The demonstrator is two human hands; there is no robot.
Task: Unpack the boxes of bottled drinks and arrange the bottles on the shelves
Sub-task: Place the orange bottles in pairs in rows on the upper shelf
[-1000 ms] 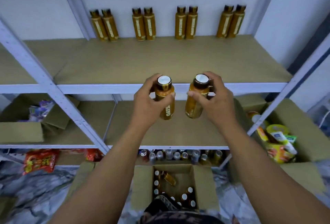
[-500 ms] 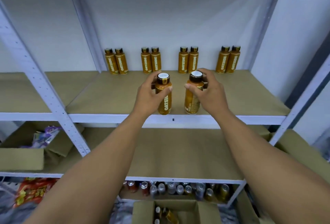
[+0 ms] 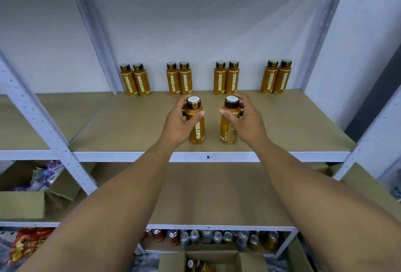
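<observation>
Two orange OATSIDE bottles with dark caps stand upright near the front of the upper shelf (image 3: 134, 124). My left hand (image 3: 178, 123) grips the left bottle (image 3: 197, 128) around its shoulder. My right hand (image 3: 246, 119) grips the right bottle (image 3: 227, 129) just below its cap. Several matching bottles (image 3: 226, 78) stand in pairs along the shelf's back wall. An open cardboard box (image 3: 213, 261) with more bottles sits on the floor at the bottom edge of the view.
The middle shelf (image 3: 217, 195) lies below, with a cardboard box of packets (image 3: 23, 198) at its left. Cans (image 3: 208, 237) line the lowest shelf. Red snack packs (image 3: 28, 243) lie at bottom left. Grey metal uprights (image 3: 43, 128) frame the bay.
Both hands lifted the two bottles from below the shelf edge up and forward, and the bottles now stand on the upper shelf. The camera view tilted upward.
</observation>
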